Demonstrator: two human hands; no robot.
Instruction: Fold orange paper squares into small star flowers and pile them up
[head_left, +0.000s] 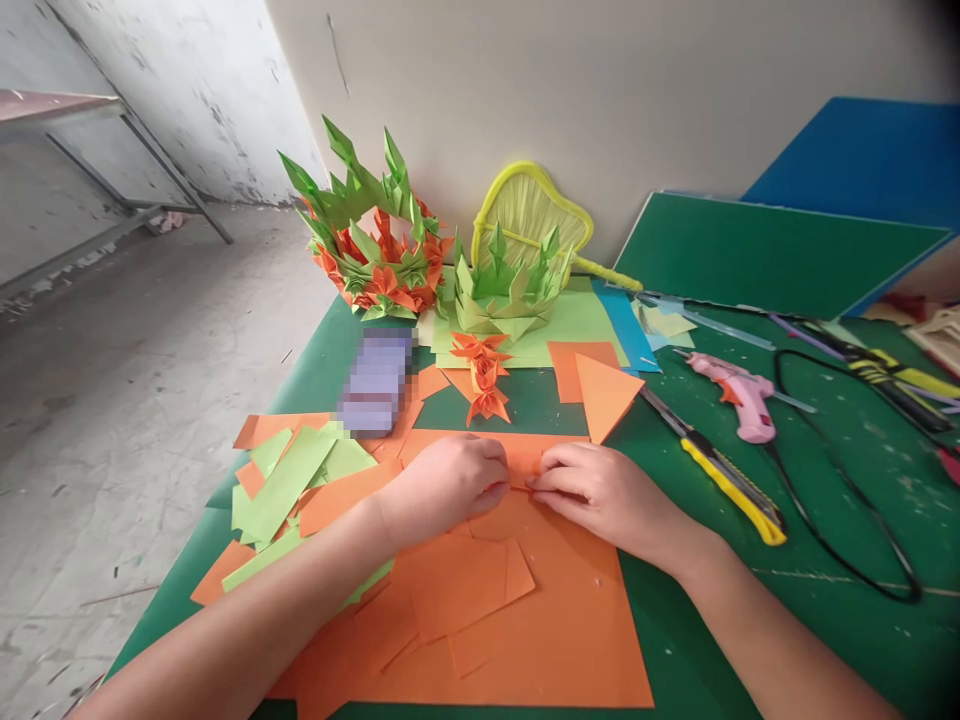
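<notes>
Between my two hands lies a small piece of orange paper (524, 464) with a folded edge, over a large orange sheet (592, 640). My left hand (450, 482) is closed, its curled fingers at the left end of the piece and partly hiding it. At the other end, my right hand (606, 492) pinches the paper between thumb and fingers. Loose orange cut pieces (465, 585) lie below my hands on the sheet. Just beyond are several folded orange paper flowers (486, 378) and, to the right, an orange paper triangle (609, 392).
Green and orange scraps (289, 485) and a blurred phone (376, 382) lie left. Behind stand a tall paper crown (382, 270), a green paper crown (506, 300) and a yellow-rimmed fan (529, 205). A utility knife (731, 490) and pink glue gun (739, 395) with its cord lie right.
</notes>
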